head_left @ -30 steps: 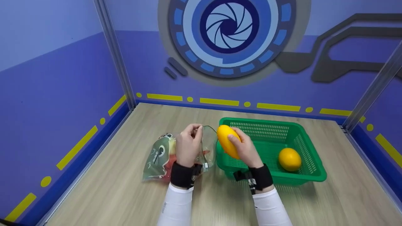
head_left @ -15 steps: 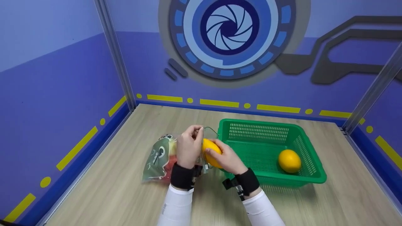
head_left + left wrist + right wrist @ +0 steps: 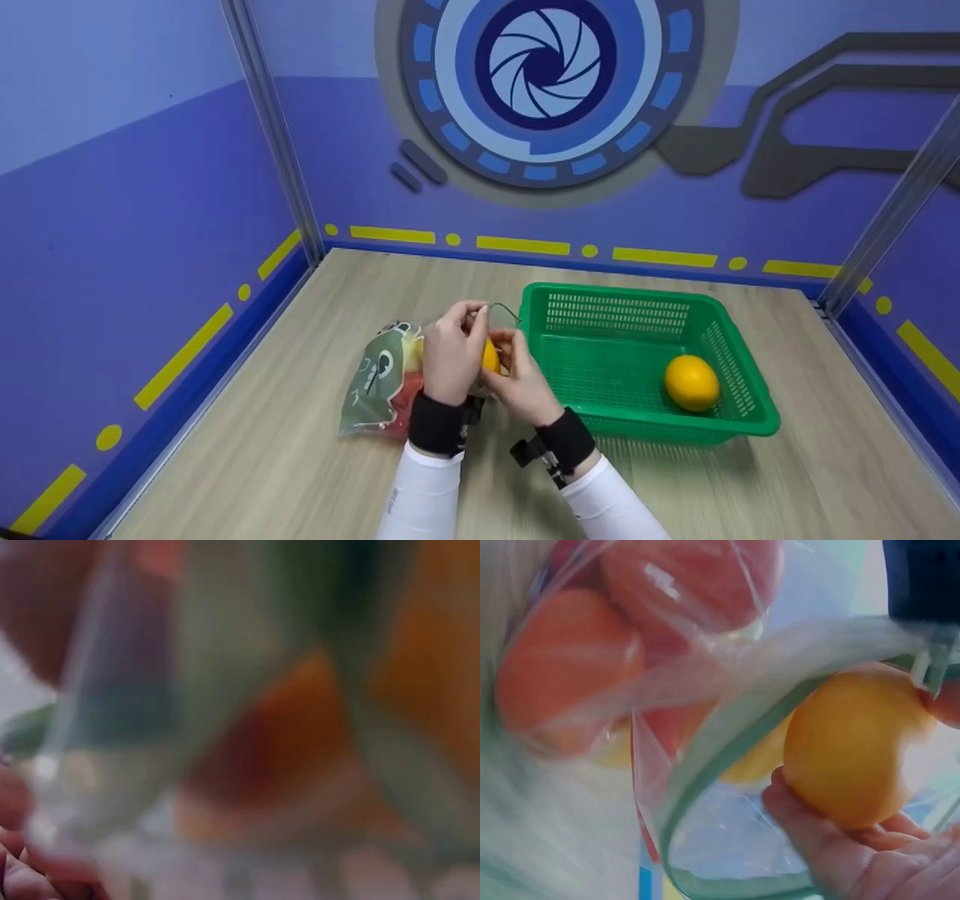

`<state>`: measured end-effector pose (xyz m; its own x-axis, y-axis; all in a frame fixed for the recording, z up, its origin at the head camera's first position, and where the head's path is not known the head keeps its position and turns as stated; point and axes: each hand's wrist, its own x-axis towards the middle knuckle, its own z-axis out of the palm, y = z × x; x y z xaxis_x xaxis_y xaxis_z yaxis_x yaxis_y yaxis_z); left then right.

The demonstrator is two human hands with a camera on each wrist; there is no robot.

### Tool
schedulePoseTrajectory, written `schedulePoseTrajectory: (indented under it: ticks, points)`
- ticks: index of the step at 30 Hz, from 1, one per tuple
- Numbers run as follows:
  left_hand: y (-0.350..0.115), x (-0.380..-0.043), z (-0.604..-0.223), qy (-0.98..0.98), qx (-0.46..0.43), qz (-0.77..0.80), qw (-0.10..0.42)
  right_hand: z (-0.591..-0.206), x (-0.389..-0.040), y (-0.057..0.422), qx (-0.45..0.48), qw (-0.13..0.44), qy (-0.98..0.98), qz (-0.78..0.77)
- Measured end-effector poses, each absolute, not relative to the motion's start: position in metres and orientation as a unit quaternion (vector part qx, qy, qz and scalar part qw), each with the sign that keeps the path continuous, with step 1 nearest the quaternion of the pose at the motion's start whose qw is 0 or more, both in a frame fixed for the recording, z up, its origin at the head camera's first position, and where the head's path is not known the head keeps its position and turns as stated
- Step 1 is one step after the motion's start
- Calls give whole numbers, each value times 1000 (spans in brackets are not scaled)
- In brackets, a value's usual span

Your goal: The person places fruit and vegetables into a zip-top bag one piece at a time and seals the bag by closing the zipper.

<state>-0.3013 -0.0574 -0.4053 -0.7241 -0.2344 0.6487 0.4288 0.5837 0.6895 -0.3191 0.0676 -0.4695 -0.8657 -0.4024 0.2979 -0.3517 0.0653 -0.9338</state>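
Note:
A clear zip bag (image 3: 371, 386) with a green cartoon print lies left of centre, with red and yellow rounded things inside. My left hand (image 3: 453, 356) pinches the edge of its mouth and holds it up. My right hand (image 3: 525, 386) holds an oval yellow-orange fruit (image 3: 490, 355) at the bag's opening. In the right wrist view, this fruit (image 3: 859, 750) sits within the green-edged mouth (image 3: 727, 746), thumb and fingers around it. Behind the plastic show rounded red fruits (image 3: 566, 675). The left wrist view is mostly blurred plastic with orange behind it.
Right of the hands stands a green perforated basket (image 3: 660, 421) with another yellow-orange fruit (image 3: 691, 383) in its right side. The wooden tabletop (image 3: 247, 465) is bounded by blue-purple panels (image 3: 352, 165) at the back and sides.
My right hand has carried the fruit left from the basket's edge to the bag's mouth, where my left hand now partly hides it. The left hand has barely moved, still gripping the bag edge.

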Motion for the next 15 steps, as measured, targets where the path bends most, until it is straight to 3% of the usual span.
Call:
schedulePoseTrajectory:
  ticks: [6,12,15]
  points:
    - [-56,-300,-405,-811,-72,-449,369,-475,-323,62,-261,-1,730,-632]
    - [-57,-299,-404,-800,-70,-465,372,-473,-322,66,-304,23,778,-549]
    - [-57,-299,-405,-800,-77,-468,366,-473,-320,65,-294,-4,798,-527]
